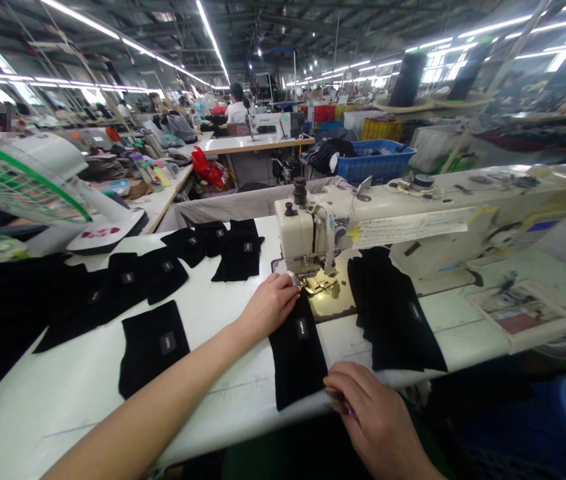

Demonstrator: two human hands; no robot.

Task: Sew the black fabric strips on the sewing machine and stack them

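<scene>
A black fabric piece (299, 360) with a small dark label (302, 328) lies on the pale sewing table, its far end at the presser foot (320, 285) of a cream sewing machine (363, 220). My left hand (273, 303) is closed, fingertips pinching the far left edge of that piece beside the foot; what lies under them is partly hidden. At the near right edge of the same piece, my right hand (373, 417) is closed with thumb and fingers together at the cloth. Right of the needle lies a black fabric stack (393, 313).
Left on the table are a labelled black piece (153, 347) and several more black pieces (147, 273). A white fan (63, 180) with a green guard stands at far left. A small parts tray (523, 310) sits at right. Blue baskets (377, 160) stand beyond and at lower right.
</scene>
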